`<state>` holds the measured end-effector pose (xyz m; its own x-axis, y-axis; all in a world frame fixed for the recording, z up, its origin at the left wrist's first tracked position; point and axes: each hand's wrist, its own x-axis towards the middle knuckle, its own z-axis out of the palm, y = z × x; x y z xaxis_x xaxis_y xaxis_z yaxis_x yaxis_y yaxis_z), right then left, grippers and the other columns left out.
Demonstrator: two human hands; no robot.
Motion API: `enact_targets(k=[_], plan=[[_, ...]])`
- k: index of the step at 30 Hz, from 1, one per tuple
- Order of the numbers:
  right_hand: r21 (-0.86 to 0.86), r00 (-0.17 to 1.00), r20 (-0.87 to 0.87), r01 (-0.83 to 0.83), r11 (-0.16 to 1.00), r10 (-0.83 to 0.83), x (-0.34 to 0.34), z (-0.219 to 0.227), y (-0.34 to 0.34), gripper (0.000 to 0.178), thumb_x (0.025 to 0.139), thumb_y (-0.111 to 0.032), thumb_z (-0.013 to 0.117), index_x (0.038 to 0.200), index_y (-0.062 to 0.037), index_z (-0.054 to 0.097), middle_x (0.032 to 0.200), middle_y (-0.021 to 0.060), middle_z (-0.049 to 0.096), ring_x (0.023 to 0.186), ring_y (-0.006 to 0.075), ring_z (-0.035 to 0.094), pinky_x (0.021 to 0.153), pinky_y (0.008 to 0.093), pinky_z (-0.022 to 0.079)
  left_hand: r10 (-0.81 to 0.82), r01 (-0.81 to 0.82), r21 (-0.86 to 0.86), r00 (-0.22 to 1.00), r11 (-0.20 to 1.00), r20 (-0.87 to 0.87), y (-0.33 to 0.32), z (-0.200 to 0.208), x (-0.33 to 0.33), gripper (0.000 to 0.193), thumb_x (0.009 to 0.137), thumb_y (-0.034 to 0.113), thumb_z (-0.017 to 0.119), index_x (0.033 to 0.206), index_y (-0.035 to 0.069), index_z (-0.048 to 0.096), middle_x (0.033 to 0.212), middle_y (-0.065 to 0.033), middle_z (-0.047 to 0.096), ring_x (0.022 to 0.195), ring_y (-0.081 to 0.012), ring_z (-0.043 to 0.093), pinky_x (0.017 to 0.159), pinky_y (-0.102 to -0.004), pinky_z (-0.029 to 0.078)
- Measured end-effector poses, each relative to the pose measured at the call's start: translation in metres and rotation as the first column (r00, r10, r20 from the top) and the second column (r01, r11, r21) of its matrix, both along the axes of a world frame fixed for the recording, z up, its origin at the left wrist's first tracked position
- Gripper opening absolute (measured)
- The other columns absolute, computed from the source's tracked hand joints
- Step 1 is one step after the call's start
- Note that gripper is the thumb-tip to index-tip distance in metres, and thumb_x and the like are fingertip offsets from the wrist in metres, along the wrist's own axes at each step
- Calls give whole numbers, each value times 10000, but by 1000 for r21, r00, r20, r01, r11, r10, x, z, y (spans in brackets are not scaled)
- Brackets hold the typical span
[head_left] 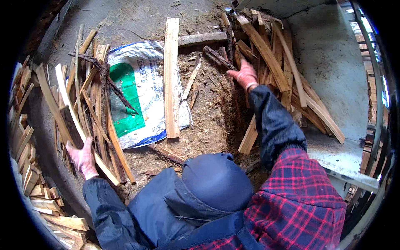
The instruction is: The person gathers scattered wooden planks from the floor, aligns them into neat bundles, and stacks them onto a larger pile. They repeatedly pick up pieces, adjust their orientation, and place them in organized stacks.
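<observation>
My left hand [82, 158], in a pinkish glove, is at the lower end of the slat pile on the left. Its thumb and fingers are around a wooden slat [71, 121], and a pale curved slat [68, 98] runs close beside the thumb. On the right, my gloved right hand [245, 76] reaches forward and grips the near end of a dark bark strip [218, 57]; some fingertips are hidden among the wood. Between the hands, a wide flat board [171, 83] lies across a white, green and blue sack [150, 68].
More slats [273, 56] lean in a heap against a pale metal panel [333, 71] at right. Cut wood pieces [41, 200] are stacked at lower left. Bark scraps and sawdust [204, 121] cover the ground. A thick wooden batten [202, 39] lies beyond the sack.
</observation>
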<state>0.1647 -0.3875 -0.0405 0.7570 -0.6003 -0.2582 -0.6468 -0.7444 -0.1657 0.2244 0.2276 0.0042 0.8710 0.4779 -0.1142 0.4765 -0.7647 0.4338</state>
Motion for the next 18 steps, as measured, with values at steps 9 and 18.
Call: enact_targets(k=[9, 18], plan=[[38, 982, -122, 153, 988, -147, 12, -65, 24, 1105, 602, -574, 788, 1405, 19, 313, 1293, 261, 510, 1182, 369, 516, 974, 382, 432, -286, 294, 159, 955, 943, -72, 3, -44, 48, 1080, 612, 435, 835, 1423, 14, 259, 1317, -281, 475, 1225, -380, 472, 1032, -400, 382], [90, 967, -234, 129, 988, -105, 40, -37, 6, 937, 603, -320, 846, 1368, -17, 396, 1224, 226, 580, 1120, 361, 567, 960, 383, 440, -142, 120, -176, 983, 977, -118, 5, -43, 43, 1011, 599, 187, 858, 1416, 55, 277, 1357, -205, 448, 1246, -323, 450, 1059, -358, 347]])
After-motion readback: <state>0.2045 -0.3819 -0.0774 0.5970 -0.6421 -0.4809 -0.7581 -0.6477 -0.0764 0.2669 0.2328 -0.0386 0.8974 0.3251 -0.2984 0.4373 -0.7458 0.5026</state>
